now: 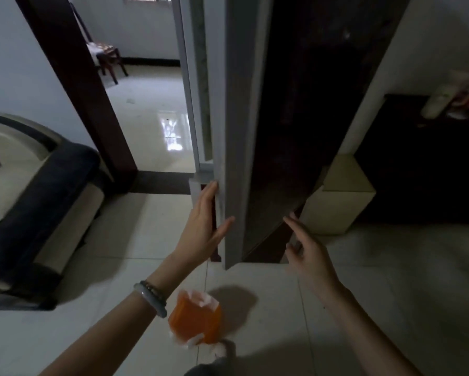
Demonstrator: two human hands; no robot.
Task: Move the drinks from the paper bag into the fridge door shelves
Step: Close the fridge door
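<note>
An orange paper bag [194, 320] with white handles stands on the tiled floor between my forearms, low in the view. The grey fridge door [234, 131] rises in front of me, seen edge-on, with its dark front face turned to the right. My left hand [203, 226] lies flat against the door's left edge near its bottom, fingers straight, thumb touching the edge. My right hand [306, 248] hovers open just right of the door's lower corner, holding nothing. No drinks are visible; the bag's inside is hidden.
A dark-and-cream sofa [35, 202] fills the left side. A doorway with a dark frame [73, 85] opens onto a glossy floor and a chair [106, 55]. A cream box [341, 196] and a dark cabinet [423, 164] stand to the right.
</note>
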